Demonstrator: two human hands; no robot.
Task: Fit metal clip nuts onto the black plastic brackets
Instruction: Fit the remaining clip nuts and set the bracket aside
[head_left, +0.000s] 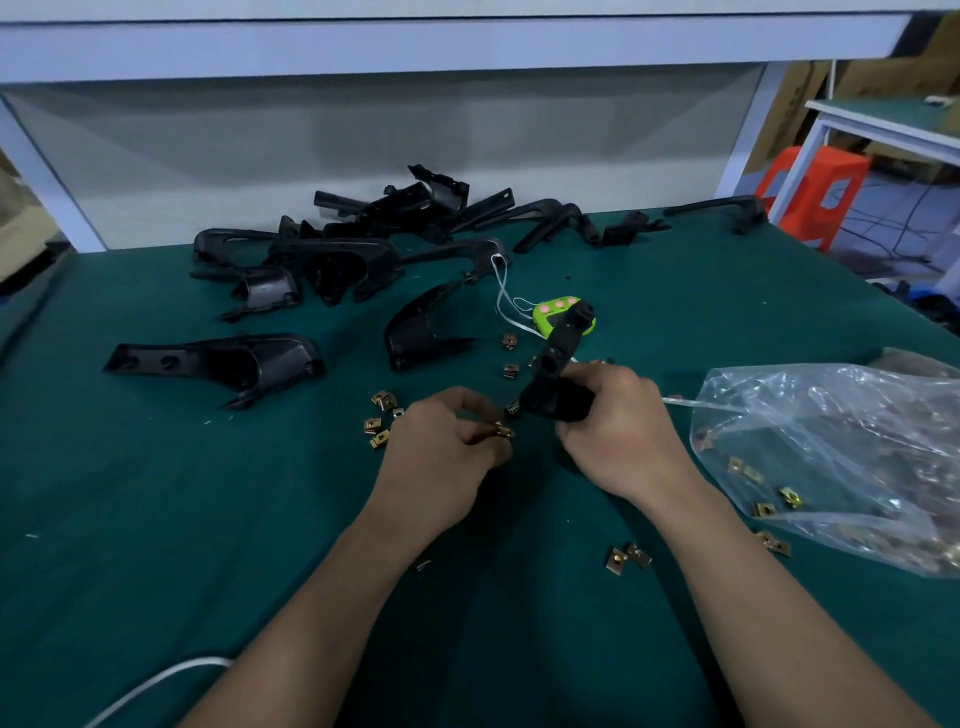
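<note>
Right hand (618, 431) grips the black bracket (558, 364) just in front of the green clicker (563, 317); left hand (447, 447) pinches a clip nut (503, 430) beside the bracket's lower end. Go in crooked and I'd bet it slips and drops among the loose nuts (379, 418).

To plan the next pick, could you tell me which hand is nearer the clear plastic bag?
Right. The right hand, gripping a black bracket, is just left of the bag; the left hand, pinching a clip nut, is farther left, beyond the right.
</note>
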